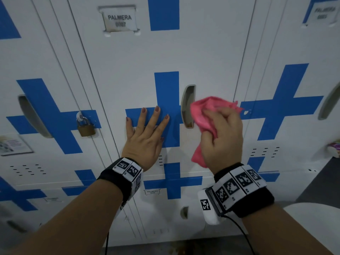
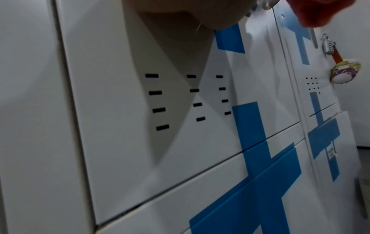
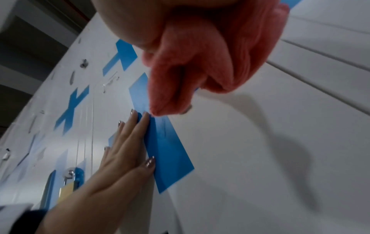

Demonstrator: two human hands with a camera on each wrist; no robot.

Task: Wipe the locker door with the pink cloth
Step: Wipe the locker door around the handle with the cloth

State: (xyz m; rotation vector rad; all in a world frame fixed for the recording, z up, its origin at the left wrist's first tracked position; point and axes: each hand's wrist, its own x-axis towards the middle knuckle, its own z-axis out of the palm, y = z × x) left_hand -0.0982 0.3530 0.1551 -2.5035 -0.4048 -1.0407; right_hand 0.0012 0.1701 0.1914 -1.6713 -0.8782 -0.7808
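Note:
The white locker door (image 1: 139,61) with a blue cross and a "PALMERA 0007" label fills the middle of the head view. My left hand (image 1: 147,129) lies flat on it with fingers spread over the blue cross (image 1: 166,92); it also shows in the right wrist view, left hand (image 3: 128,142). My right hand (image 1: 222,137) grips a bunched pink cloth (image 1: 207,111) beside the recessed handle (image 1: 187,105). In the right wrist view the pink cloth (image 3: 200,63) hangs from my fist just off the door surface (image 3: 240,142).
A brass padlock (image 1: 85,127) hangs on the left neighbouring locker. The right neighbouring locker carries a lock with a round charm (image 2: 344,71). Vent slots (image 2: 180,98) sit below my left hand. A lower row of lockers (image 1: 173,192) and dark floor (image 1: 316,184) lie beneath.

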